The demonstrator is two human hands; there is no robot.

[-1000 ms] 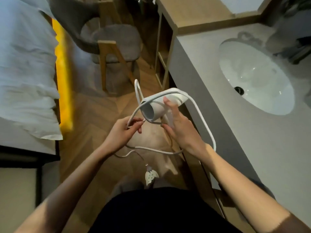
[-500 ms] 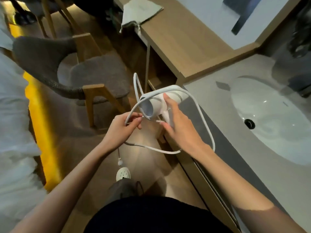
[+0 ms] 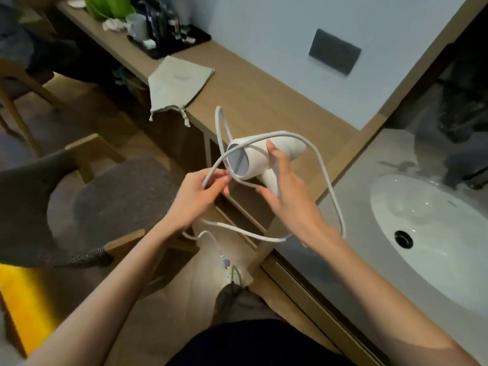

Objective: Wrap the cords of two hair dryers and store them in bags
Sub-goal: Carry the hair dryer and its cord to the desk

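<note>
A white hair dryer [image 3: 253, 157] is held in mid-air over the corner of the wooden desk [image 3: 264, 96], its nozzle facing me. My right hand [image 3: 287, 191] grips its handle, one finger lying on the barrel. My left hand [image 3: 198, 196] pinches the white cord [image 3: 330, 186] just left of the nozzle. The cord loops wide around the dryer and my right wrist, and its plug end [image 3: 225, 262] dangles toward the floor. A grey-green drawstring bag [image 3: 177, 85] lies flat on the desk, its mouth hanging over the front edge. Only one dryer is in sight.
A grey counter with a white sink [image 3: 433, 233] is at the right. A padded wooden chair [image 3: 111, 196] stands at the left, near my left arm. A black tray with cups and bottles [image 3: 163, 35] sits far back on the desk. A dark wall plate [image 3: 334, 51] is above it.
The view has tilted up and toward the desk, bringing the bag and tray into sight. Both hands keep their hold on dryer and cord, now over the desk corner.
</note>
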